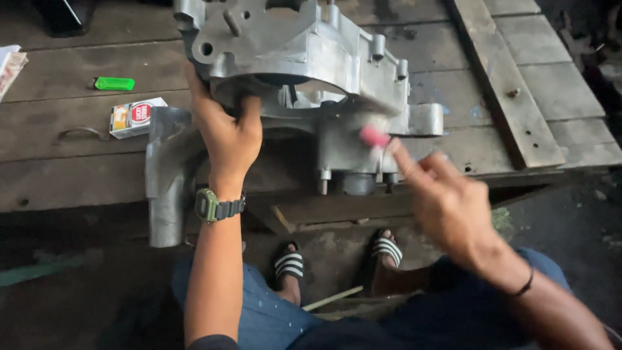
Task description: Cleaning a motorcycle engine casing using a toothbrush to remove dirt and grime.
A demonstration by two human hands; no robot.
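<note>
Blue jeans (pixel 272 317) covered the knees, nearest of all. Next, a wooden desk (pixel 78 129) carried a big grey metal engine case (pixel 304 58), standing at its front edge. Both hands worked there: the left hand (pixel 227 133) gripped the case's round opening, and the right hand (pixel 447 201) pinched a small pink-tipped tool (pixel 374 137) against the case. Smaller still, a card box (pixel 136 116) and a green lighter (pixel 115 83) lay to the left.

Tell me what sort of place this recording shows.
Probably an informal repair workshop: a grey cast-metal engine casing stands on a rough plank platform, the left hand steadying it, the right hand holding a pink-handled tool.
</note>
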